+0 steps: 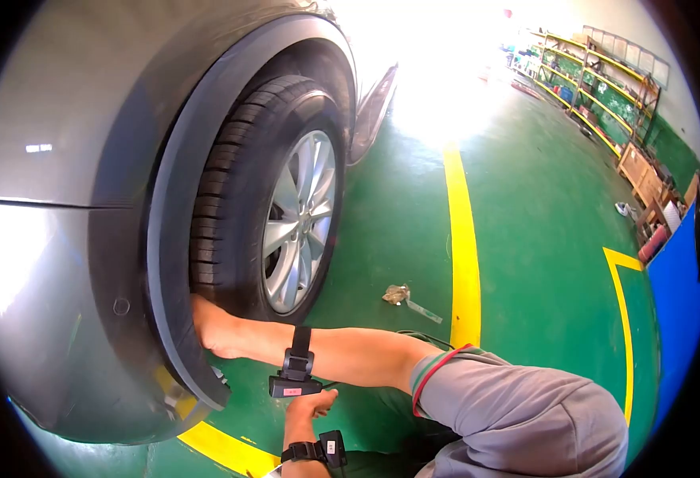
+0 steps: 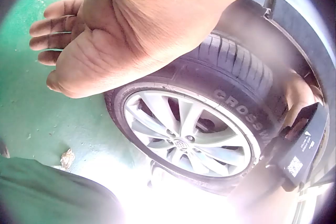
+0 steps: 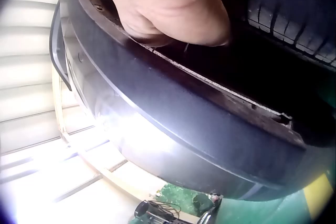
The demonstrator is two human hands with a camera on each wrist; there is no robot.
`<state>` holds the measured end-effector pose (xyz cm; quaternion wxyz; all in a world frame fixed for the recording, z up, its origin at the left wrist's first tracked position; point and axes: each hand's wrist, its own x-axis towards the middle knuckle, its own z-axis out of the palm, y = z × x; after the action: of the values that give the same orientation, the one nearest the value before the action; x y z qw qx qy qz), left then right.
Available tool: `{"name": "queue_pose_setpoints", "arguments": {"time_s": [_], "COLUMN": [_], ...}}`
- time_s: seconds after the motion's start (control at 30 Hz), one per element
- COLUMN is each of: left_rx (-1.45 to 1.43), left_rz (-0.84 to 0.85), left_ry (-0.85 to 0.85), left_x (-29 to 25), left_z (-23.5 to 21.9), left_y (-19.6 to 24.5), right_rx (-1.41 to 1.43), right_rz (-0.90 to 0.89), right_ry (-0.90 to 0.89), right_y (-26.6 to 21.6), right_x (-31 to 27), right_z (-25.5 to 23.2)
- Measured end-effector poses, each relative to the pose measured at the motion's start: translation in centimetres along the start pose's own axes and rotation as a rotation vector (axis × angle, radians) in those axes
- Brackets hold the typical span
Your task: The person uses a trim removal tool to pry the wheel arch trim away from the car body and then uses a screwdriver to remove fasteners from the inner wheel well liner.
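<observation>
A car wheel with a silver rim (image 1: pixel 300 227) and a black tyre (image 1: pixel 222 215) sits inside a dark arch trim (image 1: pixel 170 191). My right hand (image 1: pixel 213 328) reaches into the gap between the tyre tread and the trim. In the right wrist view the back of this hand (image 3: pixel 168 11) lies past the trim's inner edge (image 3: pixel 220 87); its fingers are hidden, so I cannot tell what they touch. My left hand (image 1: pixel 311 405) is below the right forearm. Seen in the left wrist view, the left hand (image 2: pixel 115 50) holds nothing, its fingers loosely extended over the green floor.
The grey car body (image 1: pixel 55 263) borders the wheel on the left. A crumpled scrap (image 1: pixel 396 295) with a clear strip lies on the floor near a yellow line (image 1: pixel 463 263). Shelves (image 1: pixel 597 80) stand far right, beyond a blue panel (image 1: pixel 672 311). A dark cylindrical object (image 3: pixel 149 211) with cables appears low in the right wrist view.
</observation>
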<state>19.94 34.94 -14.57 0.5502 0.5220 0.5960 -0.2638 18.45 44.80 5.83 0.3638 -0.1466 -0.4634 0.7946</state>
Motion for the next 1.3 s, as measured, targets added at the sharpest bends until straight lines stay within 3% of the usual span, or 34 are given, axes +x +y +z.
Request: {"name": "queue_pose_setpoints", "arguments": {"time_s": [0.17, 0.23, 0.37, 0.43, 0.53, 0.67, 0.73, 0.87, 0.97, 1.07, 1.1, 1.17, 1.3], "left_rx": [0.007, -0.025, -0.028, -0.022, 0.002, -0.041, -0.037, -0.048, -0.052, -0.119, -0.152, -0.183, -0.345], "left_rz": [-0.009, 0.033, 0.034, 0.028, -0.008, 0.022, 0.043, 0.042, 0.021, 0.048, 0.079, 0.11, 0.203], "left_ry": [-0.031, -0.015, -0.022, -0.007, -0.036, -0.006, 0.015, 0.048, 0.05, 0.119, 0.133, 0.143, 0.124], "left_x": [3.2, 2.9, 2.5, 1.8, 0.5, 1.8, 1.8, 0.2, 0.2, 3.0, 3.9, 4.7, 2.0], "left_z": [0.4, 0.5, 0.3, 0.3, -0.2, 0.5, 0.5, 0.4, 0.4, 1.0, 1.3, 1.3, 0.6], "left_y": [-1.1, -1.1, -0.9, -0.6, 0.1, -1.0, -1.0, -0.2, -0.3, -1.8, -2.3, -2.8, -2.9], "right_rx": [-0.094, -0.111, -0.195, -0.189, -0.217, -0.112, -0.266, -0.49, -0.264, 0.093, 0.091, 0.173, 0.156], "right_rz": [-0.164, -0.066, -0.037, 0.026, 0.033, 0.003, -0.324, -0.36, -0.31, -0.114, -0.113, 0.128, 0.093], "right_ry": [0.097, 0.151, 0.126, 0.208, 0.249, 0.101, 0.06, 0.042, -0.049, -0.091, -0.089, 0.023, -0.063], "right_y": [0.3, -0.6, -0.5, -0.4, 1.9, -0.8, -0.6, -0.3, 0.5, -1.1, -1.5, -2.4, -1.4], "right_x": [-0.5, -0.8, -0.3, 0.0, 1.5, -1.0, -1.6, -2.2, -2.5, -4.5, -4.6, -4.8, -4.6], "right_z": [0.8, 1.0, 0.3, 0.3, -0.9, 0.2, 0.4, -0.8, -1.7, -2.6, -2.5, -2.0, -2.0]}}
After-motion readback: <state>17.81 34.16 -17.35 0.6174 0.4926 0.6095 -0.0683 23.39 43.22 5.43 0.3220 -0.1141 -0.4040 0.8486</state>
